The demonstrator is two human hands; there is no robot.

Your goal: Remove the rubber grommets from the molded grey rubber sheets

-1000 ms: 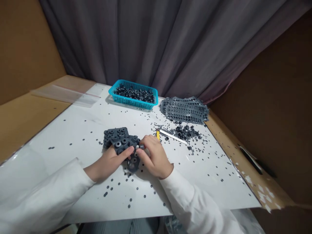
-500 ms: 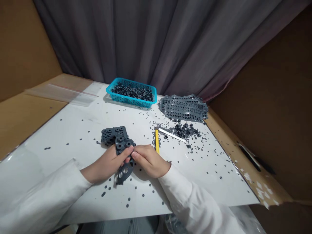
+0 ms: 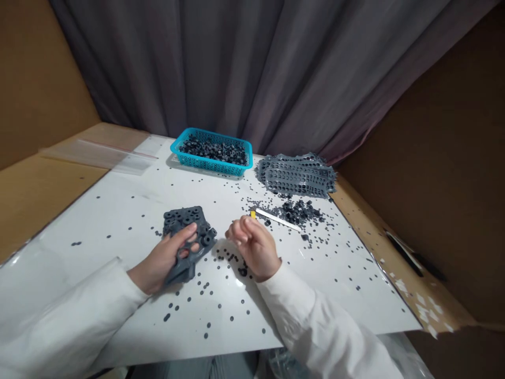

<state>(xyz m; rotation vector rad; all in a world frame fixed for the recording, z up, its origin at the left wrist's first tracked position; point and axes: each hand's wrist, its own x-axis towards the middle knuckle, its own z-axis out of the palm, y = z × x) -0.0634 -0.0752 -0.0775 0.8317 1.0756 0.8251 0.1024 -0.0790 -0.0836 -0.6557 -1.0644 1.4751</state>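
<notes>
A dark grey, rubbery moulded sheet (image 3: 185, 215) with ring-shaped bumps and some punched-out holes is gripped in my left hand (image 3: 160, 260). My left thumb lies across its top face, and fingertips show through the holes. To its right, apart from the sheet, my right hand (image 3: 256, 247) is turned partly palm up with curled fingers. Whatever those fingers hold, if anything, is hidden. Small dark discs (image 3: 207, 286) and a small ring-like piece (image 3: 242, 272) lie on the white table surface between and below the hands.
A blue basket (image 3: 213, 167) full of small dark pieces stands at the back. Right of it lie stacked perforated grey sheets (image 3: 298, 176) and a heap of dark scraps (image 3: 302, 212). A white stick (image 3: 278, 219) and yellow stick (image 3: 253, 214) meet nearby. Clear plastic bags (image 3: 114, 152) lie left.
My right hand has pulled away rightward from the sheet and rolled palm up. My left hand has tilted the sheet and shifted slightly left. More dark pieces lie between the hands.
</notes>
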